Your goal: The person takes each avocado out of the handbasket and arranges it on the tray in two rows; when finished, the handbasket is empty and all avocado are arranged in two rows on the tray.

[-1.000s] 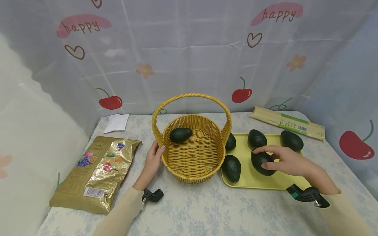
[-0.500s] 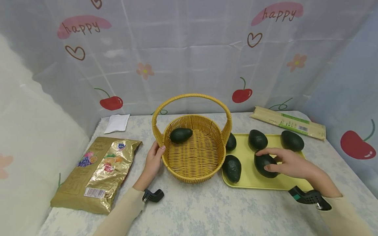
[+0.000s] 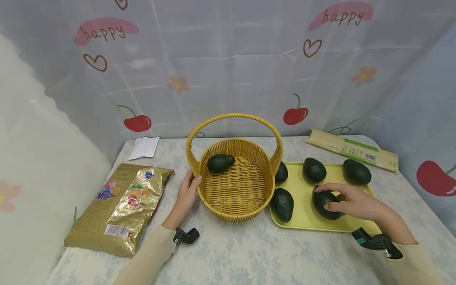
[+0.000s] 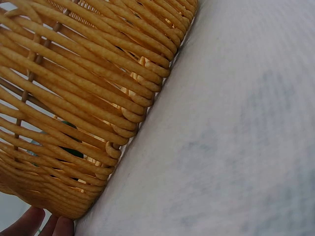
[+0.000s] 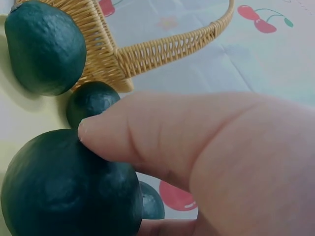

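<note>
My left hand (image 3: 186,194) holds the left side of a yellow wicker basket (image 3: 233,215), thumb by the foot of its tall handle. In the left wrist view, fingertips (image 4: 63,227) touch the basket's woven wall (image 4: 74,88). One dark green avocado (image 3: 221,163) lies inside, at the back left. My right hand (image 3: 360,202) grips another avocado (image 3: 322,204) over the yellow tray (image 3: 303,215), thumb on its near side. Whether it is lifted off the tray, I cannot tell. Several more avocados lie there, among them one at the front left (image 3: 282,205) and one at the back right (image 3: 357,172).
A gold candy bag (image 3: 119,209) lies left of the basket, with a small white packet (image 3: 144,147) behind it. A long beige and green package (image 3: 352,150) lies behind the tray. A printed curtain (image 3: 228,71) hangs along the back of the table (image 3: 228,257).
My right hand and its avocado have shifted slightly right and toward me, away from the avocado behind. My left hand stays on the basket. The whole head view has shifted slightly.
</note>
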`<state>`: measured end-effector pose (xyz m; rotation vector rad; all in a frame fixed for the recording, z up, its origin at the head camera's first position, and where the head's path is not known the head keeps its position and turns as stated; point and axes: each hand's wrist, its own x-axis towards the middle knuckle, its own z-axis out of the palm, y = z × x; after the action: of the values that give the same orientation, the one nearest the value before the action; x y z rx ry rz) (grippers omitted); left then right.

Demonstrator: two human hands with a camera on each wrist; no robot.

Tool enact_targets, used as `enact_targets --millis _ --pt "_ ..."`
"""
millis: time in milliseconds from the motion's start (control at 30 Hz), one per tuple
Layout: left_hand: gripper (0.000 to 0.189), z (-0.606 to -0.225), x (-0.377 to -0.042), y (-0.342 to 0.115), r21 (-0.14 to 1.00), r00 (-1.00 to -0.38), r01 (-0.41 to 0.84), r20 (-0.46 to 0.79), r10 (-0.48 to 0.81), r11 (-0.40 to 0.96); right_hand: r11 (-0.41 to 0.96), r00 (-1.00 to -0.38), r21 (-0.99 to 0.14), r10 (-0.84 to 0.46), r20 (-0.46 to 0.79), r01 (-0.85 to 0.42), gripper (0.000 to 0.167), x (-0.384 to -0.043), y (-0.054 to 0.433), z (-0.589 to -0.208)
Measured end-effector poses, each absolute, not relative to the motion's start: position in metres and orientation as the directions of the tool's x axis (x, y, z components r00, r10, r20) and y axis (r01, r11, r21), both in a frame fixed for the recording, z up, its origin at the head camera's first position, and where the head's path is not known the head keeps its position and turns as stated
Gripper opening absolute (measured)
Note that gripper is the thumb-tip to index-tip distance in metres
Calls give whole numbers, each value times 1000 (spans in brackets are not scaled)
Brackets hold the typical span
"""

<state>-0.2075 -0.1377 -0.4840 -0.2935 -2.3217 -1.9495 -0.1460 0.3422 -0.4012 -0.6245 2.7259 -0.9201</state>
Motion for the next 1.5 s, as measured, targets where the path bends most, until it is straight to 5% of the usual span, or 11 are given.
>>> enact_targets --millis 700,1500 --pt "54 -484 -208 -136 963 -975 218 207 80 158 655 -850 -736 -475 -228 -169 49 -146 347 -402" --pt "54 -486 -208 -138 965 -974 221 209 90 143 670 -831 -700 -517 -203 -246 53 -146 350 -405"
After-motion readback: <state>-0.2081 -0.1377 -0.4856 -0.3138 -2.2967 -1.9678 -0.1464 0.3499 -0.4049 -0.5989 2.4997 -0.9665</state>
